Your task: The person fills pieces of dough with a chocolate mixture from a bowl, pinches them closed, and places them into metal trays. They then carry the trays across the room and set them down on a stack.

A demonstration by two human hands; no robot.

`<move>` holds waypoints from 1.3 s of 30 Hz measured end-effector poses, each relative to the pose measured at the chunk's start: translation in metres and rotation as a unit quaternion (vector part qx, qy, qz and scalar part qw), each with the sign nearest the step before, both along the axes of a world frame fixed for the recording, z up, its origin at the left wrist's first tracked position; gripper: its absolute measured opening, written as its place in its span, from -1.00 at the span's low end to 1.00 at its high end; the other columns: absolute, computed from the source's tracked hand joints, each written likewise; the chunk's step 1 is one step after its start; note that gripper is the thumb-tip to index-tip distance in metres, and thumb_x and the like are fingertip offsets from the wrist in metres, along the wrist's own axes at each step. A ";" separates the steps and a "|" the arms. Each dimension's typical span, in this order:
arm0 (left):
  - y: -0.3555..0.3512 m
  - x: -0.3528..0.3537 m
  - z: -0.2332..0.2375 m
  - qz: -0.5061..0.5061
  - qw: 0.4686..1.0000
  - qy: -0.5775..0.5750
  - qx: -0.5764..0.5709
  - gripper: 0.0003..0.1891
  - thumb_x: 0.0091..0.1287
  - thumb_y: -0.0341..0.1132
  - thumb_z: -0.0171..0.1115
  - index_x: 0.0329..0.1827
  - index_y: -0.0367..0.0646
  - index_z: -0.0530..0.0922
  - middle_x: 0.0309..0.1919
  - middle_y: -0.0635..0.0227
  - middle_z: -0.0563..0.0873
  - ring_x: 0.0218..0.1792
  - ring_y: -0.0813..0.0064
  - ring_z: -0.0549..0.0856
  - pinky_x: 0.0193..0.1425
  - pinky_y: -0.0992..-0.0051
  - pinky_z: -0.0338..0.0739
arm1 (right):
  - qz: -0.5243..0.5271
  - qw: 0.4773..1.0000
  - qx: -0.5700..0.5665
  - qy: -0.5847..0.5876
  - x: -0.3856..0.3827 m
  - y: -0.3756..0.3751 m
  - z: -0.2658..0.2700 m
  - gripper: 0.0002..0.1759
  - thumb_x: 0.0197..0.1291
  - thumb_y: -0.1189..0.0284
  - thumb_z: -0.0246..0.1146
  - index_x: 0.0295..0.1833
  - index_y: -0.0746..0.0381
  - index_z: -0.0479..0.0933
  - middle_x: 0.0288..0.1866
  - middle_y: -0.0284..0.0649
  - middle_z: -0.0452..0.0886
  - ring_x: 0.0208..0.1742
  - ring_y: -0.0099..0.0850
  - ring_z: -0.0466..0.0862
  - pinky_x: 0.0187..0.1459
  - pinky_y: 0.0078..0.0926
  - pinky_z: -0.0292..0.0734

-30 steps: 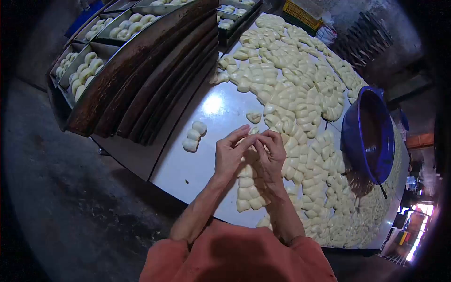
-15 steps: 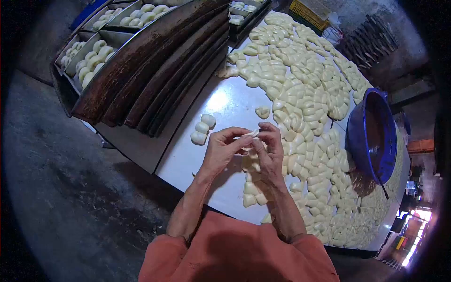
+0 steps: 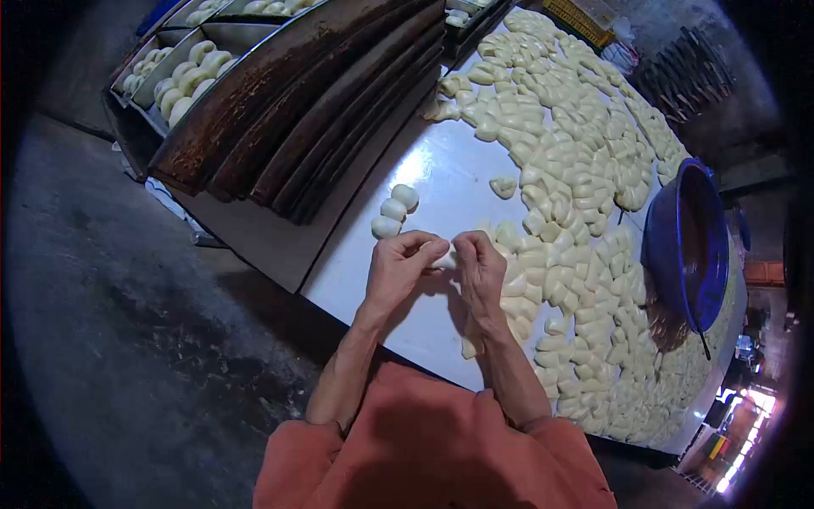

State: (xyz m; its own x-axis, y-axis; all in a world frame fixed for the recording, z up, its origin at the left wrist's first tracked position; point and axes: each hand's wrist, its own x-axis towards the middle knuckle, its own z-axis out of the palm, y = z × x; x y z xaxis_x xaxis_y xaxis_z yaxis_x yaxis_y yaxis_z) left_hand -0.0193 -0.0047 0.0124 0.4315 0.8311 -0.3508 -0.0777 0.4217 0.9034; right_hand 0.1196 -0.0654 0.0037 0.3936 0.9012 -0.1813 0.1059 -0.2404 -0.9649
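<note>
Both hands are close together over the white tabletop. My left hand (image 3: 402, 267) is closed, thumb and fingertips pinched on a small piece of pale dough (image 3: 444, 260) that shows between the hands. My right hand (image 3: 482, 270) is closed too, its fingers curled at the other side of that dough. Just beyond my left hand, three smooth dough balls (image 3: 393, 210) sit in a touching row. A single dough piece (image 3: 503, 187) lies apart, near the large spread of cut dough pieces (image 3: 585, 170) on the right.
Long dark trays (image 3: 288, 102) are stacked at the upper left, beside compartmented tins (image 3: 182, 64) holding dough balls. A blue basin (image 3: 688, 246) stands on the dough-covered right side of the table. A yellow crate (image 3: 580, 22) is at the far edge.
The view has shifted, so the table and its contents appear farther right. My hands have turned, and my right hand's fingers have curled in more closely.
</note>
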 end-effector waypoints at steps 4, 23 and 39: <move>0.012 -0.014 -0.004 -0.038 0.997 0.060 0.042 -0.66 0.46 -0.15 0.20 -0.01 -0.29 0.68 -0.51 0.31 0.73 -0.47 0.53 0.71 -0.41 0.47 0.60 | 0.089 0.958 0.182 -0.202 -0.017 -0.005 0.015 -0.66 0.27 0.44 0.30 0.12 0.32 0.52 -0.14 -0.09 0.65 -0.20 -0.32 0.67 -0.12 -0.42 0.58; 0.051 -0.025 0.044 -0.209 0.881 0.340 0.255 -0.52 0.36 -0.11 0.27 0.29 -0.12 0.51 -0.52 0.09 0.70 -0.44 0.05 0.73 -0.32 0.16 0.56 | -0.008 0.862 0.051 -0.504 0.092 0.165 -0.014 -0.61 0.22 0.43 0.24 0.18 0.18 0.49 -0.06 -0.07 0.58 -0.10 -0.08 0.63 -0.10 -0.15 0.55; 0.186 0.139 -0.050 -0.168 0.780 0.290 0.528 -0.72 0.27 -0.37 0.20 0.03 0.04 0.66 0.05 0.14 0.64 -0.08 0.06 0.71 -0.06 0.17 0.63 | -0.151 0.958 0.116 0.216 0.100 0.099 0.034 -0.73 0.07 0.38 0.18 -0.24 0.40 0.54 -0.34 -0.12 0.63 -0.31 -0.41 0.65 -0.19 -0.46 0.61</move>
